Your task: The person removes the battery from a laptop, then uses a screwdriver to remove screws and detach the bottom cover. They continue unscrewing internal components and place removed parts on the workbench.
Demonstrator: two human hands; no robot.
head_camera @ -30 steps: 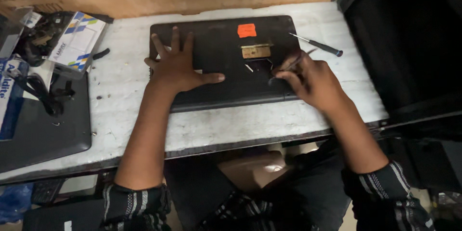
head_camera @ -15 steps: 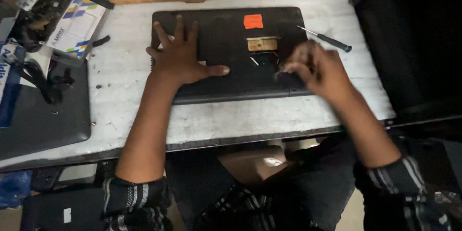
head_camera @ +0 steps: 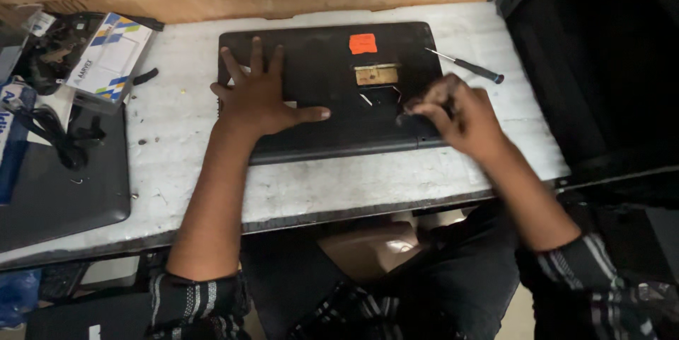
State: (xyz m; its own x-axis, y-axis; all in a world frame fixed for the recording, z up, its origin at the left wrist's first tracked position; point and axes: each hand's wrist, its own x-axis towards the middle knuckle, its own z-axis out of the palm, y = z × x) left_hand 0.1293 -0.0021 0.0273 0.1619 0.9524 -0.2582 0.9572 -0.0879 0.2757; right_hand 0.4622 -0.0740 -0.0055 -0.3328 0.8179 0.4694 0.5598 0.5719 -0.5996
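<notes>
1. A black laptop [head_camera: 318,92] lies underside up at the middle of the desk [head_camera: 177,149], close to the rear edge.
2. Left hand [head_camera: 258,96] rests flat on the laptop's left part, grip wide, fingers spread, holding nothing.
3. Right hand [head_camera: 456,113] sits at the laptop's front right corner, fingers curled; whether its grip holds anything cannot be told.
4. An orange sticker [head_camera: 363,43] sits near the laptop's rear edge.
5. A screwdriver [head_camera: 467,66] lies just right of the laptop, near the desk's right rear corner.
6. A second dark laptop [head_camera: 56,184] lies at the desk's left edge.
</notes>
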